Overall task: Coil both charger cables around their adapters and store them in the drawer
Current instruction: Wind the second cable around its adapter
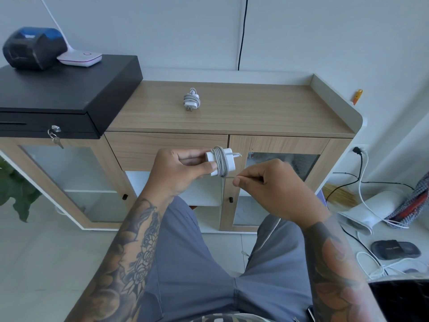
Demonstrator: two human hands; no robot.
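Close to my lap, at about 12 o'clock from my knees, my left hand (180, 169) grips the white adapter (220, 162) at its left end, thumb and fingers clamped on the body. Grey cable (220, 161) is wound around its middle in several turns. My right hand (267, 182) sits at 4 o'clock from the adapter, thumb and forefinger pinched together on the cable's loose tail just below the coil.

The adapter's long axis runs nearly level, from 9 to 3 o'clock, with the prongs (236, 155) pointing toward 3 o'clock, away from my left palm.

I judge the main risk is the tail: if my pinch slackens before the end is tucked, the last turns could spring loose and the coil unwind. Pulling too hard could drag the wraps toward the prong end and off the body. My left grip covers only one end, so a twist could roll the adapter out of my fingers.

Farther off, at 12 o'clock, the drawer (166, 148) in the wooden cabinet (267, 108) looks closed. On the cabinet top beyond it lies the second charger (191, 100), already coiled, prongs pointing toward me.
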